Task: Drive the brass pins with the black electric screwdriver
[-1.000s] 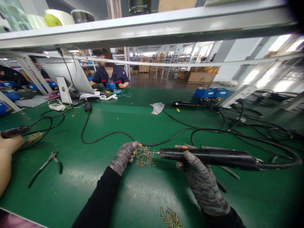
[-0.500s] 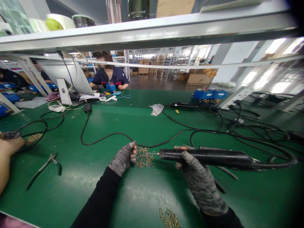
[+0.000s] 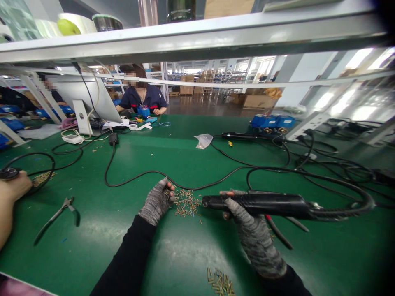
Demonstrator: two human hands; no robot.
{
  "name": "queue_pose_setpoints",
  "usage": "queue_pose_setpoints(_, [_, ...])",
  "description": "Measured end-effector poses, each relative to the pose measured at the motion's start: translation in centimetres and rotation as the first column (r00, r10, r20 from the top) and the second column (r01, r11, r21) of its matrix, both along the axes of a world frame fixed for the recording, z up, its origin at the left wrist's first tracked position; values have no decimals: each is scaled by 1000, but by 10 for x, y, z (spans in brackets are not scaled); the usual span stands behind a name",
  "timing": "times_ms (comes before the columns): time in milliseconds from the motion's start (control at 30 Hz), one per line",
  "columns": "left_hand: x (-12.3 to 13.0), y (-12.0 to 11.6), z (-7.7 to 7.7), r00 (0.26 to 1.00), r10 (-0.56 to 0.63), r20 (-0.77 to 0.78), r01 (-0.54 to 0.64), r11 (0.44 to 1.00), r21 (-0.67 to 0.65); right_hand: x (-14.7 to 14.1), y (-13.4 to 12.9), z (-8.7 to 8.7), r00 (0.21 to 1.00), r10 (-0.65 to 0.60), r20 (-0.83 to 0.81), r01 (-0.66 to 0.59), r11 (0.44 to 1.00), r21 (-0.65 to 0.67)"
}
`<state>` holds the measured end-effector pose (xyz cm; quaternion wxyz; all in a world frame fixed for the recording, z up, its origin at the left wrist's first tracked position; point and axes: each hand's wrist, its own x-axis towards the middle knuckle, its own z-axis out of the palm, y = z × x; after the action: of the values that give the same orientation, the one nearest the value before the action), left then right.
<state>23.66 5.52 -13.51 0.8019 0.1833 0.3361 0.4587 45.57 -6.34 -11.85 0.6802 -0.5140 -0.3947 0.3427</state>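
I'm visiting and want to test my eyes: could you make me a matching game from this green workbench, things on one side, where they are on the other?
Things:
1. black corded electric screwdriver
2. metal pliers with dark handles
3. crumpled clear plastic bag
4. pile of small brass screws

Places:
A. far middle of the bench
B. in the gloved right hand
C. beside the gloved left hand
D. lying alone, near left

Pairs: 1-B, 2-D, 3-A, 4-C
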Motion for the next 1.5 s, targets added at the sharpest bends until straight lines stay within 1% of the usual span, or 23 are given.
queue_pose_setpoints(200, [0,0,0,1000,21,2,-21,999,45,-1,3,0,999,-33,-4,33,999,-19])
queue_pose_setpoints(400, [0,0,2,999,29,-26,-28,999,47,-2,3,3,999,-38,-31,37,999,-31])
queue_pose_setpoints(500, [-1,1,0,997,8,-76,-3,998,63,0,3,1,997,-39,-65,37,999,-35])
queue_pose_setpoints(633, [1,2,-5,985,-38,-168,52,996,78,5,2,-2,989,-20,-147,16,1000,-25])
queue_pose_setpoints(700, [2,0,-5,971,-70,-230,93,992,90,7,2,0,979,-28,-203,23,999,-27])
queue_pose_setpoints(767, [4,-4,-5,945,-109,-309,157,978,135,8,1,3,963,-26,-267,20,1000,-24])
queue_pose_setpoints(833, [5,-11,-2,915,-154,-373,243,948,206,8,0,8,953,-7,-304,4,1000,-10])
queue_pose_setpoints(900, [8,-17,1,887,-215,-410,336,908,251,8,-2,12,952,11,-306,-8,1000,10])
queue_pose_setpoints(1000, [13,-25,5,851,-328,-410,452,855,255,7,-5,14,955,13,-296,-6,1000,25])
queue_pose_setpoints(1067, [16,-27,5,848,-379,-371,484,839,250,6,-6,14,954,15,-299,-11,1000,15])
queue_pose_setpoints(1100, [17,-26,4,857,-383,-346,476,845,244,6,-7,14,951,17,-310,-15,1000,8])
queue_pose_setpoints(1133, [17,-25,3,879,-365,-307,440,869,227,6,-7,14,944,13,-329,-13,1000,2])
queue_pose_setpoints(1200, [16,-19,0,940,-274,-201,307,938,160,7,-7,13,929,3,-369,-6,1000,-6])
queue_pose_setpoints(1267, [12,-12,-2,983,-152,-98,160,985,71,9,-5,14,926,-19,-377,17,1000,-8])
queue_pose_setpoints(1333, [6,-5,-2,998,-56,-36,57,998,5,11,-4,14,943,-49,-328,48,999,-11])
queue_pose_setpoints(1400, [-1,1,0,1000,14,-11,-15,999,-36,11,-2,15,961,-86,-263,86,996,-11])
queue_pose_setpoints(1500, [-6,4,2,997,82,7,-81,993,-81,10,0,15,978,-105,-182,105,994,-12])
